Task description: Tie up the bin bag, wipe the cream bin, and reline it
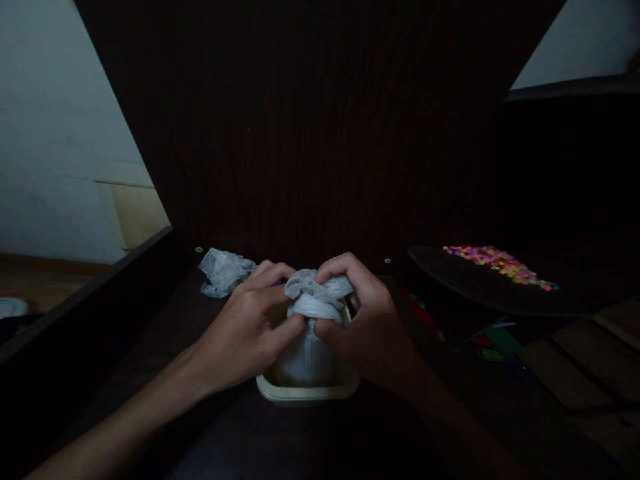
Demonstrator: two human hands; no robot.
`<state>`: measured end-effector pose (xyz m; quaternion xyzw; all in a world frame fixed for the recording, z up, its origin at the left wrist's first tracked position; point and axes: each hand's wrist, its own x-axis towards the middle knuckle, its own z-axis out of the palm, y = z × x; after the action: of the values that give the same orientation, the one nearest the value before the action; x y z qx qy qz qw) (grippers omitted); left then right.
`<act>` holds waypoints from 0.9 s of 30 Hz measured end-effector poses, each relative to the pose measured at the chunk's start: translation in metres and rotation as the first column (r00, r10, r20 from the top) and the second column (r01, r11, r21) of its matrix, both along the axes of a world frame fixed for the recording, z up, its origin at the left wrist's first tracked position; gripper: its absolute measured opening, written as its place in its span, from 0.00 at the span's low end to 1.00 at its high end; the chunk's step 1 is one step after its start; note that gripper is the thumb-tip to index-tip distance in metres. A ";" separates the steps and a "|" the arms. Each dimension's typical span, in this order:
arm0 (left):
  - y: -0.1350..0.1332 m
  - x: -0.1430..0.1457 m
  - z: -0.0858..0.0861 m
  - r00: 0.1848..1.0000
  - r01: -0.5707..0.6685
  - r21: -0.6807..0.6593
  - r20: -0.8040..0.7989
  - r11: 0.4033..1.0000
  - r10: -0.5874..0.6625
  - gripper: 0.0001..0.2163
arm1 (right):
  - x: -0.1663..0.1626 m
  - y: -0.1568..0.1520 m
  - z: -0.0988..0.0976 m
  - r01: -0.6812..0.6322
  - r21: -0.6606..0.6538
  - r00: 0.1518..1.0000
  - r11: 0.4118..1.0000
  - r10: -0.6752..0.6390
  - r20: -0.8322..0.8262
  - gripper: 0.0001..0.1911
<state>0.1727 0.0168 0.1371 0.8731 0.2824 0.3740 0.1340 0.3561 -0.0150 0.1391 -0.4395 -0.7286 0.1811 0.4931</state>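
Observation:
A white plastic bag sits bunched inside a pale square container on a dark tabletop. My left hand pinches the bag's gathered neck from the left, fingers closed round it. From the right, my right hand grips the twisted top of the same bag, fingers curled over it. What the bag holds is hidden.
A crumpled clear plastic bag lies behind my left hand. To the right a dark tray carries several small colourful beads. A dark wooden panel rises straight ahead, and a dark rail borders the left side.

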 end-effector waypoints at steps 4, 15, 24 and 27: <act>-0.001 0.001 -0.002 1.000 -0.020 0.021 0.008 1.000 0.020 0.08 | 0.000 -0.002 0.002 0.003 0.056 0.997 0.998 -0.007 0.073 0.20; 0.003 0.001 -0.003 0.997 0.008 0.045 0.074 0.999 -0.011 0.07 | 0.005 -0.003 0.001 -0.110 0.044 0.993 0.993 0.108 0.040 0.25; 0.003 0.000 0.005 0.997 0.018 -0.001 0.071 1.000 -0.018 0.03 | -0.001 0.006 -0.002 -0.229 -0.047 0.873 0.972 0.183 -0.452 0.21; 0.005 -0.001 0.005 0.997 0.022 -0.007 0.069 1.000 -0.021 0.02 | -0.002 0.009 -0.005 -0.231 -0.022 0.857 0.973 0.193 -0.477 0.20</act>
<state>0.1715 0.0219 0.1420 0.8622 0.2698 0.4011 0.1510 0.3539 -0.0062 0.1338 -0.3182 -0.6228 0.3640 0.6151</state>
